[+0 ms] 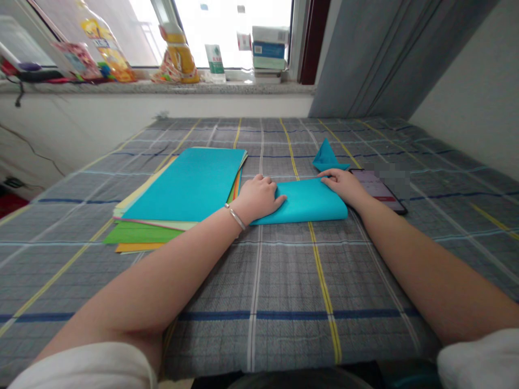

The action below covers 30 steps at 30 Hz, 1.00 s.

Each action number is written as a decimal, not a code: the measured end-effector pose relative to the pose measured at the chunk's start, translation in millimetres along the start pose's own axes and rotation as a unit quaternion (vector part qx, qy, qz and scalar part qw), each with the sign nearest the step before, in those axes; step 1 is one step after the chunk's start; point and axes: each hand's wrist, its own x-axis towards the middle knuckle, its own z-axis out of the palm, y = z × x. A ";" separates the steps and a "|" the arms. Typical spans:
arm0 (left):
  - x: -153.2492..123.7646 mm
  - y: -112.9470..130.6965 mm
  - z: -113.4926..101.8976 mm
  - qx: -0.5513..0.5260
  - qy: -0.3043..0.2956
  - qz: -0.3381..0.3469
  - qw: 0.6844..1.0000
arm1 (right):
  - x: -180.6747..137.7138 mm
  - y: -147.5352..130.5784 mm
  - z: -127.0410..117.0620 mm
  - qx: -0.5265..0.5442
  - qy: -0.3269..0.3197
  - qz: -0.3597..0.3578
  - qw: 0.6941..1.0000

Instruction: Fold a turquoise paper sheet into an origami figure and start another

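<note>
A sheet of blue paper (pixel 308 202) lies in front of me, bent over on itself, with a rounded fold at its right end. My left hand (pixel 261 197) rests on its left part, thumb spread and the other fingers slightly bent. At the far right corner, my right hand (pixel 343 185) has the paper's edge between thumb and fingers; part of that grip is hidden. Just beyond my right hand stands a small folded blue paper boat (pixel 326 156). To the left is a stack of coloured paper (pixel 190 183), a blue sheet on top.
A phone (pixel 377 190) lies right of my right hand. The checked tablecloth (pixel 284 281) covers the table up to the wall. On the windowsill (pixel 133 89) stand bottles, a tube (pixel 214 62) and stacked boxes (pixel 268 51). A grey curtain (pixel 373 59) hangs at the right.
</note>
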 end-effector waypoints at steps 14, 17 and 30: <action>-9.3 23.0 -2.7 -0.014 -0.048 -0.063 0.997 | -2.2 -0.9 -2.4 -0.005 -0.011 0.000 1.000; -11.4 27.1 -2.5 -0.007 -0.044 -0.067 0.997 | -0.7 1.1 -1.5 0.004 -0.011 0.000 1.000; -6.0 25.3 12.6 -0.076 -0.049 0.043 0.995 | 2.4 5.7 -0.9 0.008 -0.009 -0.016 1.000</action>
